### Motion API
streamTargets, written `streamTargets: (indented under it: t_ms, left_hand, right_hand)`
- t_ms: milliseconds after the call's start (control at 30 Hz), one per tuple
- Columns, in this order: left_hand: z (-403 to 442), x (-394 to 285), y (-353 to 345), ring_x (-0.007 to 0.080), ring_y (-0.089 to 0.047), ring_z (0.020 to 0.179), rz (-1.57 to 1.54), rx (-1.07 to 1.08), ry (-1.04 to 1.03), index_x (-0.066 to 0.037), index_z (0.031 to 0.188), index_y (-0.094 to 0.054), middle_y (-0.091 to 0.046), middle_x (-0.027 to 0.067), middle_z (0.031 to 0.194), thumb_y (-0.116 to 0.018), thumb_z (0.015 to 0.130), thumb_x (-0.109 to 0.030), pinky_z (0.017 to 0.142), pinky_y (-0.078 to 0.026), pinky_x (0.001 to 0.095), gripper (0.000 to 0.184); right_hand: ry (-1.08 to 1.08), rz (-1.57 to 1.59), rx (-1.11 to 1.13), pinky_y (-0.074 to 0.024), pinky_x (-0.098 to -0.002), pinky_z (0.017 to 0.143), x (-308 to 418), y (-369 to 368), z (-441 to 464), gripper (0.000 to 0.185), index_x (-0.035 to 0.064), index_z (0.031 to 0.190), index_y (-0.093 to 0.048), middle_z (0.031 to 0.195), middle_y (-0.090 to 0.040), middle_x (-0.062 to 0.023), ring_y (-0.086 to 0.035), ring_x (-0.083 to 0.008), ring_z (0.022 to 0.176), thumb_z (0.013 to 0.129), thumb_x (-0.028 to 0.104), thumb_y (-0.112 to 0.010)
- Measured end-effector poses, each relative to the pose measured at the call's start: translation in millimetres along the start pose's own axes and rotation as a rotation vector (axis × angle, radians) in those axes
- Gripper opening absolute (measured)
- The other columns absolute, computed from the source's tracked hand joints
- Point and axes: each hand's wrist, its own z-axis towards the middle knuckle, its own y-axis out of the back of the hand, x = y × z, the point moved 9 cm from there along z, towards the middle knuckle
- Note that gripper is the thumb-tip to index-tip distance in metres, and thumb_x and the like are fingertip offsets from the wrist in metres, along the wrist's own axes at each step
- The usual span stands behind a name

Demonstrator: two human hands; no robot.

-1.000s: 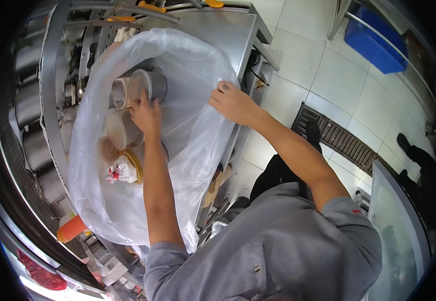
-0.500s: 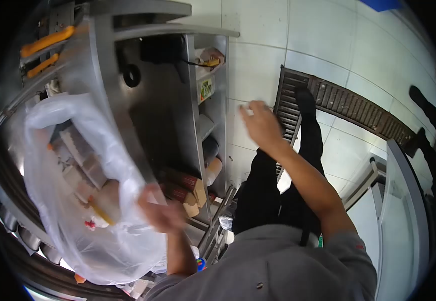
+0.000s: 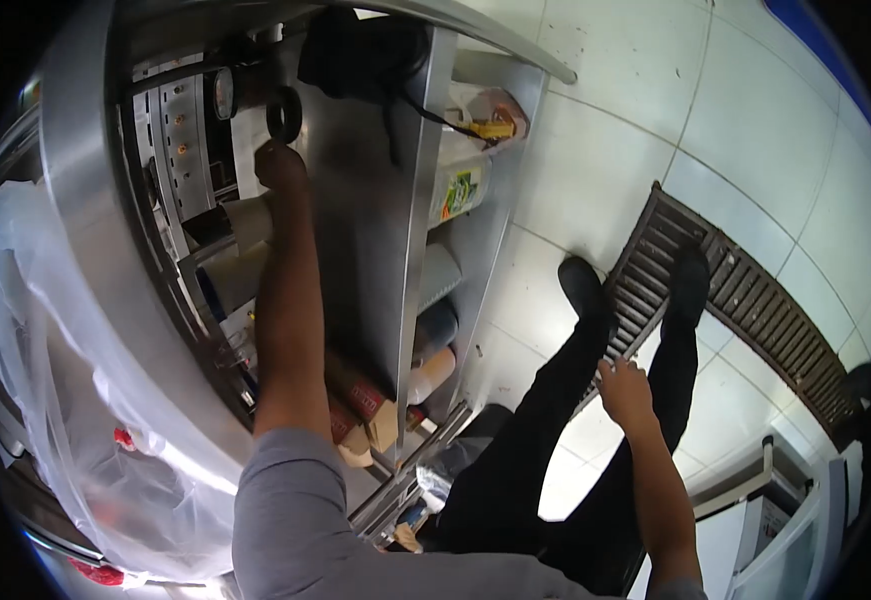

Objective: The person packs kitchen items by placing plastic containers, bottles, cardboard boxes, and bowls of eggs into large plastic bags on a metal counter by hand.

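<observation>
Toward the upper left, my left hand (image 3: 280, 166) looks curled beside the black ring (image 3: 296, 113) at the shelf (image 3: 350, 210), grip unclear; right of centre, my right hand (image 3: 626, 392) hangs loosely open, fingers bent.

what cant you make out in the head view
All in the head view:
Left hand: fingers shadowed, contact with black ring unclear.
Plastic bag: contents blurred by its film.
Cardboard boxes: print too small.
Blue thing: cut off by top-right edge.
Right hand: palm turned away.
</observation>
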Motion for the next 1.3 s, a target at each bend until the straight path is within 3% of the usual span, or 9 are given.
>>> streamTargets:
  t_ms: [133,333,433,567,633,900,1067,1200,1300]
  left_hand:
    - [112,83,-75,0.0353,-0.07,0.085,0.087,0.023,0.021,-0.004,0.092,-0.074,-0.072,0.0176,0.093,-0.066,0.088,-0.038,0.078,-0.055,0.0436,0.035]
    - [207,153,-133,0.0173,-0.06,0.114,0.327,0.388,-0.004,-0.011,0.147,-0.037,-0.06,0.0097,0.129,-0.066,0.092,-0.031,0.091,-0.055,0.0369,0.065]
    - [188,136,-143,0.0181,-0.06,0.114,-0.99,0.242,0.801,-0.006,0.139,-0.047,-0.062,0.0134,0.12,-0.068,0.089,-0.027,0.087,-0.057,0.0412,0.058]
    - [201,97,-113,0.0208,-0.06,0.11,0.081,0.458,-0.083,-0.001,0.125,-0.06,-0.063,0.0156,0.111,-0.066,0.09,-0.025,0.082,-0.058,0.0435,0.043]
    - [201,219,-147,0.0334,-0.063,0.11,-1.13,0.541,0.647,0.007,0.119,-0.059,-0.063,0.0232,0.115,-0.07,0.083,-0.034,0.084,-0.056,0.0435,0.056]
    - [25,147,40,0.0296,-0.057,0.114,-1.098,0.063,0.445,-0.003,0.125,-0.054,-0.059,0.0151,0.122,-0.061,0.093,-0.04,0.093,-0.053,0.0448,0.05]
    - [-205,-36,138,0.0268,-0.055,0.121,-1.533,0.042,0.795,-0.01,0.137,-0.05,-0.058,0.0092,0.132,-0.05,0.102,-0.041,0.111,-0.04,0.0454,0.047]
    - [-400,-82,182,0.0176,-0.059,0.087,-1.682,0.219,1.333,-0.013,0.101,-0.051,-0.061,0.0044,0.108,-0.062,0.094,-0.014,0.079,-0.049,0.031,0.014]
    - [-435,-190,263,0.0231,-0.056,0.117,-1.668,0.511,1.519,-0.012,0.12,-0.048,-0.055,0.0071,0.124,-0.063,0.087,-0.002,0.103,-0.047,0.049,0.038]
  right_hand:
    - [-0.033,0.042,-0.118,-0.0497,-0.0458,0.076,-20,29,9,0.035,0.007,0.114,-0.06,0.096,-0.061,-0.0158,-0.062,-0.0335,0.093,0.082,0.018,-0.07]
    - [-0.127,-0.093,0.084,-0.0481,-0.0454,0.079,-29,64,11,0.037,0.0061,0.114,-0.061,0.093,-0.061,-0.0155,-0.06,-0.0337,0.093,0.082,0.021,-0.072]
    - [-0.106,-0.006,0.057,-0.0481,-0.045,0.079,-20,88,23,0.036,0.0058,0.111,-0.061,0.093,-0.062,-0.0157,-0.06,-0.0338,0.093,0.081,0.021,-0.073]
    - [-0.138,-0.031,-0.049,-0.0488,-0.0462,0.078,-28,105,23,0.033,0.0056,0.107,-0.061,0.093,-0.062,-0.0159,-0.06,-0.0346,0.093,0.081,0.022,-0.074]
    - [-0.128,-0.051,-0.007,-0.0489,-0.0461,0.078,-29,100,19,0.032,0.0058,0.106,-0.061,0.093,-0.062,-0.0159,-0.06,-0.0347,0.093,0.081,0.022,-0.074]
    - [0.017,0.071,-0.049,-0.0478,-0.0467,0.08,-19,120,16,0.035,0.0035,0.117,-0.058,0.098,-0.058,-0.0166,-0.057,-0.0375,0.094,0.086,0.014,-0.069]
    - [0.16,0.109,-0.164,-0.0472,-0.046,0.079,1,150,-13,0.032,0.0023,0.117,-0.058,0.099,-0.058,-0.0167,-0.057,-0.0377,0.094,0.088,0.013,-0.067]
    - [0.147,0.389,-0.174,-0.05,-0.0436,0.08,28,184,-42,0.03,-0.0002,0.114,-0.062,0.097,-0.063,-0.0183,-0.062,-0.0356,0.091,0.089,0.015,-0.068]
    - [0.153,0.753,-0.023,-0.0552,-0.0354,0.079,70,195,-75,0.048,-0.0025,0.131,-0.052,0.117,-0.065,-0.0183,-0.066,-0.0259,0.101,0.09,0.014,-0.069]
